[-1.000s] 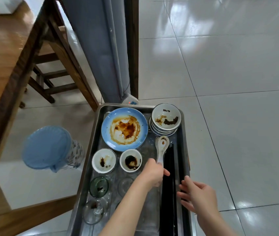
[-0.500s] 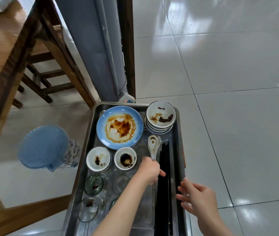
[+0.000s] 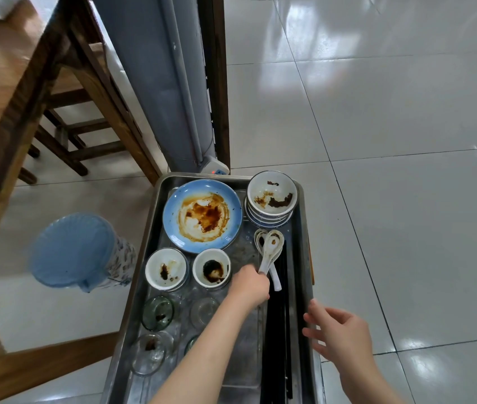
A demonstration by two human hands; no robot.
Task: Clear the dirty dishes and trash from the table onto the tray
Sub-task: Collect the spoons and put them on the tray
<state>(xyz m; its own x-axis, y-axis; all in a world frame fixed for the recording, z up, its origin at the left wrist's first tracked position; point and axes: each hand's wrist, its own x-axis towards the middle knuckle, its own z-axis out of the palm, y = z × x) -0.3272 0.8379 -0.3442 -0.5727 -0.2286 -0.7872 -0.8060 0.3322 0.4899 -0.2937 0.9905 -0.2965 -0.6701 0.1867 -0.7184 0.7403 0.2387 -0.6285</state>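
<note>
Head view looks down at a metal tray [image 3: 151, 228] full of dirty dishes. The left hand [image 3: 250, 284] has its fingers closed around the handle of a white spoon [image 3: 271, 252], laying it on top of another spoon so the two nest together. I think this keeps them neat and saves room. The right hand [image 3: 340, 333] hovers just beside the tray's right edge, fingers spread open and holding nothing, maybe ready to steady the tray.

Black chopsticks [image 3: 278, 330] lie in a long row beside the spoons; I cannot count them. One blue plate [image 3: 202, 215] with brown sauce sits at the far end. Next to it stands a stack of bowls [image 3: 271, 199], piled up to save space. Two small white cups [image 3: 166, 269] sit in the middle. About five little glass dishes [image 3: 157, 313] fill the near end. A blue bin [image 3: 71, 249] stands on the floor, left of the tray.
</note>
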